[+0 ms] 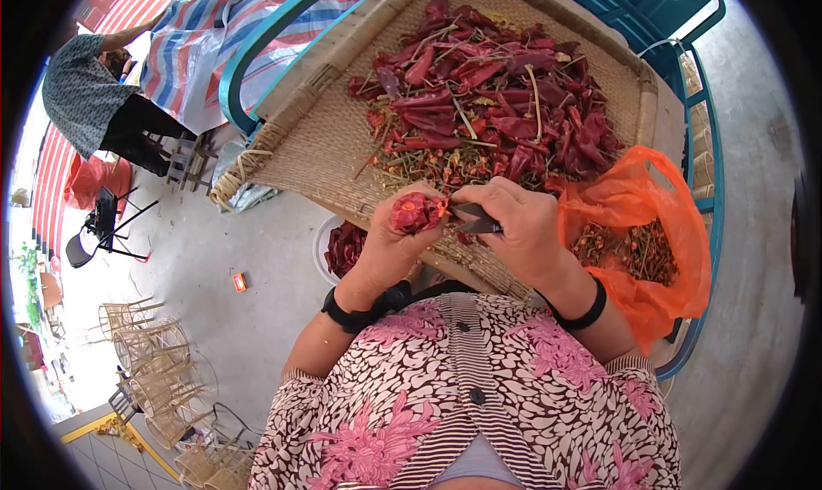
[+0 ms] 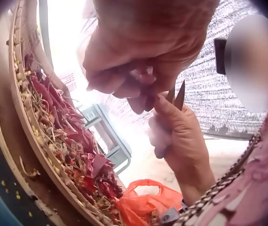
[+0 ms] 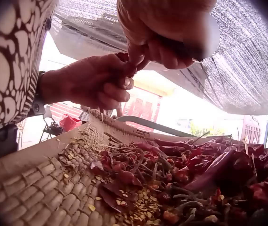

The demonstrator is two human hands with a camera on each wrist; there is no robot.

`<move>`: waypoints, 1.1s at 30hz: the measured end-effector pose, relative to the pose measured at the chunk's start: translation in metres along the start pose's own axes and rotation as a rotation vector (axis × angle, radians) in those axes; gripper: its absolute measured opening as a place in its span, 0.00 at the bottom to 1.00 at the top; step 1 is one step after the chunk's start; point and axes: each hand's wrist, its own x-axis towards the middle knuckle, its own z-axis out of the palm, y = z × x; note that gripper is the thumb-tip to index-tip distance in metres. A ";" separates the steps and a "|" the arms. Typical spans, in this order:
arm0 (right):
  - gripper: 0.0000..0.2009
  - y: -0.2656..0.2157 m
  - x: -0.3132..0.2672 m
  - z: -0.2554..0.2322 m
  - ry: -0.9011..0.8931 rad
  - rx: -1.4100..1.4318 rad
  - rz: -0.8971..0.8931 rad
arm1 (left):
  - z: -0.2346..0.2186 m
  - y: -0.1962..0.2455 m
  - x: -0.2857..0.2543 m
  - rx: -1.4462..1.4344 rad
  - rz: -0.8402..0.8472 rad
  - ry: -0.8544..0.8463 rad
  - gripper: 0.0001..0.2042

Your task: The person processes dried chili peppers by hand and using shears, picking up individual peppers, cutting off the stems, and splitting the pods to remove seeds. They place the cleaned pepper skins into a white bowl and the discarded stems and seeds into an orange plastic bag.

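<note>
My left hand (image 1: 390, 246) grips dried red chili pepper (image 1: 418, 213), its cut or crumpled end facing up. Facing it, my right hand (image 1: 529, 233) holds a pair of scissors (image 1: 481, 220), the dark blades pointing at the pepper's stem end. Fingers of both hands meet at that end, over the near edge of a woven tray (image 1: 300, 160). In the left wrist view the pointed scissor blades (image 2: 180, 95) stick up past the right thumb. The right wrist view shows the left hand (image 3: 94, 80) pinching close beside the right one; the pepper is mostly hidden there.
A heap of dried red chilies (image 1: 505, 105) with loose stems and seeds covers much of the tray. Right of it hangs an orange plastic bag (image 1: 659, 178) of stem scraps. Below left stands a white bowl (image 1: 318, 243) of chilies. A bending person (image 1: 90, 96) is far left, near stools.
</note>
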 end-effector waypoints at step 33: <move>0.13 0.074 0.057 0.070 -0.275 -0.481 0.321 | -0.052 -0.022 0.047 -0.175 -0.012 0.559 0.08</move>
